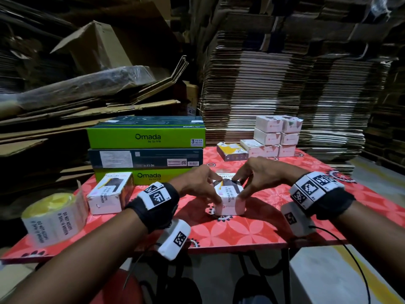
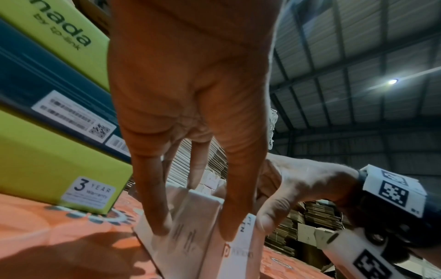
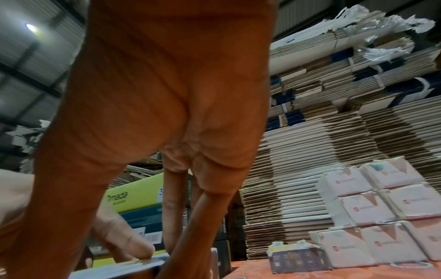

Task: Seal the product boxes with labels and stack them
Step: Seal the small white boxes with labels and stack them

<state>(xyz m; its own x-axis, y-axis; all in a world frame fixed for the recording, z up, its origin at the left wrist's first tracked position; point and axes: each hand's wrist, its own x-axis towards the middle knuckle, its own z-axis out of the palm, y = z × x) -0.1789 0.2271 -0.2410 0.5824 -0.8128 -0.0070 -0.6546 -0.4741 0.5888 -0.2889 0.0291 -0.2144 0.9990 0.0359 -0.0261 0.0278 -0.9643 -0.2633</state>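
There, a small white cardboard product box (image 1: 229, 197) lay flat on the red flower-patterned bench (image 1: 252, 229), its long axis running away from the person and its sealed end facing them. Both grips closed on it: the left hand (image 1: 198, 183) pinched its left side, the right hand (image 1: 260, 175) its right. Behind the box stood green and dark blue Omada cartons (image 1: 145, 150); stacked flattened cardboard (image 1: 285, 84) filled the room beyond.

Non-task items noted on and around the work area.
Three stacked Omada cartons (image 1: 146, 150) stand at the rear left of the red floral table (image 1: 241, 231); bundled flat cardboard (image 1: 285, 84) is piled behind; a ceiling lamp (image 2: 392, 81) is lit.
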